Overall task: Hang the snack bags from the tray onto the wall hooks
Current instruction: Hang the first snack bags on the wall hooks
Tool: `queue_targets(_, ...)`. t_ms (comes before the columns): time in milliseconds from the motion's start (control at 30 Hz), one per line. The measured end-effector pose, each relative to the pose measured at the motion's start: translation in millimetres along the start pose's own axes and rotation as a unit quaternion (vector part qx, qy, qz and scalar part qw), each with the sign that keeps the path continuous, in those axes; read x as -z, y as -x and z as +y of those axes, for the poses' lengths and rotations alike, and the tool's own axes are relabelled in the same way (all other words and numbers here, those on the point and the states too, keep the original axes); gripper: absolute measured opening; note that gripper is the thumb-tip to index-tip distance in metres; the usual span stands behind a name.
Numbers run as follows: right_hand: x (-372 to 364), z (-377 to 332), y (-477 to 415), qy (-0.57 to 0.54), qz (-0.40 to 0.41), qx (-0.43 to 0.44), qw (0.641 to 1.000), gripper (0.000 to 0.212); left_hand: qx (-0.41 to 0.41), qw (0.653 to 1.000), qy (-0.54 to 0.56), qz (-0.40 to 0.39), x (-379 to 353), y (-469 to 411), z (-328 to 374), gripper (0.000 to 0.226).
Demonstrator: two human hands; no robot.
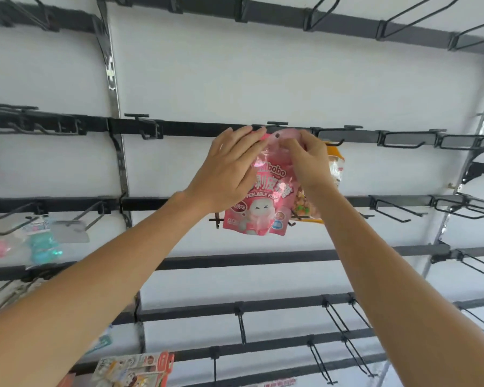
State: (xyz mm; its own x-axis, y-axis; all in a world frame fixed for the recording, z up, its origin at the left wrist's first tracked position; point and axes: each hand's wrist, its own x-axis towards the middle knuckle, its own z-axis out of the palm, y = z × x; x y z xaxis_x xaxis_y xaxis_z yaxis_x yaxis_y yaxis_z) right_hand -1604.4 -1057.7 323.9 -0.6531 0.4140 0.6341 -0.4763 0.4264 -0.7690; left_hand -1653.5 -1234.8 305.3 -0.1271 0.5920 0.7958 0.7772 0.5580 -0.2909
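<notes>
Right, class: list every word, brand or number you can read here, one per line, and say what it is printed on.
"bobo": pink snack bag, top; leading letters hidden behind the left hand.
"剥皮": same bag, large characters, rest covered.
"PEELABLE FU": same bag, cut off by the right hand.
Orange bag behind: too blurred.
Packets at bottom: too blurred.

The pink snack bag in the middle was shiny, smooth plastic. The orange bag just behind it was shiny plastic too. The rails and wire hooks were dark metal, not shiny. The white wall looked smooth and dull.
</notes>
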Motion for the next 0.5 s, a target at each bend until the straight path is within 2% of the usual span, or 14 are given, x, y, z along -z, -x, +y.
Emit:
queue_targets(100,-1.3,7.3,-15.3,-0.025,-0.02,0.012,0.999,0.043,0.003,0.999,-0.036,0.002,-7.7,-2.3,-4.2,0.054)
queue_targets(300,-1.6,13.1,-37.6,-0.041,-0.075,0.051,0.995,0.03,0.012,0.998,-0.059,0.012,-15.2,-8.5,-8.5,0.057)
queue_targets(500,0.2,21.8,-47.4,-0.044,-0.113,0.078,0.99,0.042,0.021,0.998,-0.031,0.05,-23.9,-10.8,-4.5,0.054)
